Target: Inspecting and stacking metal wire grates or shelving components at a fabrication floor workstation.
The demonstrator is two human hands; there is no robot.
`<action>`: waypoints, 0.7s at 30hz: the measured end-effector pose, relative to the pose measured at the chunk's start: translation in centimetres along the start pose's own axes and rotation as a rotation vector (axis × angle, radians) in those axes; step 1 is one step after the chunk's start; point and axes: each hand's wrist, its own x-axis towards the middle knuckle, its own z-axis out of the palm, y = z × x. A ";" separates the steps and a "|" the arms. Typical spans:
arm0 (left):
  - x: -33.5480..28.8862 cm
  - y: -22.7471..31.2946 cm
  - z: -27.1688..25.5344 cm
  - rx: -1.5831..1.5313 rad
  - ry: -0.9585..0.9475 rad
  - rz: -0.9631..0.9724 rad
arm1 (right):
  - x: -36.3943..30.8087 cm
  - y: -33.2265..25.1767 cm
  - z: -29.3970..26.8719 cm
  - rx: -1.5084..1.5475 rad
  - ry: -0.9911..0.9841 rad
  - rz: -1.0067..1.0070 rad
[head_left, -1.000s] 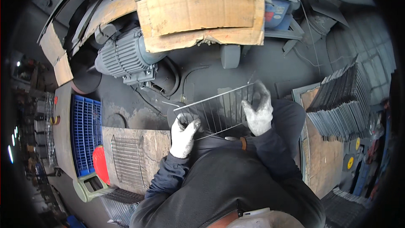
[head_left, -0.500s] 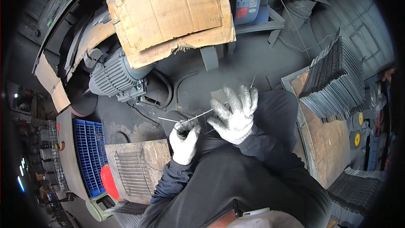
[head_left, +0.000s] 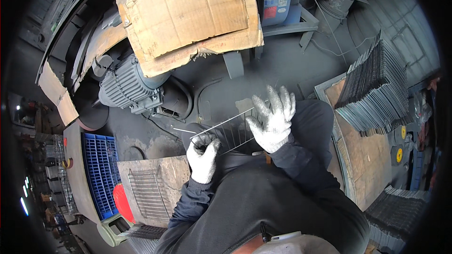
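Over my lap, a thin wire rack (head_left: 221, 123) with parallel cross wires slants up to the right. My left hand (head_left: 202, 160), in a white glove with grey fingers, is closed around the rack's near left end, and a thin wire tip sticks out beyond it. At the other end, my right hand (head_left: 272, 124), gloved likewise, has its fingers spread; it lies at the rack's edge, and whether it touches the rack I cannot tell. On a board (head_left: 179, 174) at my left rests another wire rack (head_left: 147, 193).
A tall stack of wire racks (head_left: 372, 89) stands on a wooden-topped table (head_left: 365, 169) at right, with another stack (head_left: 400, 211) lower down. Ahead are cardboard sheets (head_left: 188, 14) and an electric motor (head_left: 129, 84). Leftward are a blue crate (head_left: 101, 174) and a red round seat (head_left: 122, 202).
My right hand has moved slightly right and no longer covers the rack's middle, so more of its cross wires show. The left hand keeps its hold and has shifted slightly left.
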 end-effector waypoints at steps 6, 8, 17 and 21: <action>0.3 -0.1 -0.5 0.077 -0.036 0.018 | -0.4 0.3 0.4 0.027 0.033 -0.056; 0.6 0.0 -0.6 0.104 -0.052 0.087 | -0.5 0.3 0.4 0.040 0.063 -0.096; 1.1 -0.7 -1.7 0.232 -0.094 0.430 | -0.9 -0.5 0.3 0.107 0.260 -0.318; 0.6 -0.2 -1.2 0.151 -0.053 0.312 | -1.2 -1.1 0.5 0.074 0.245 -0.334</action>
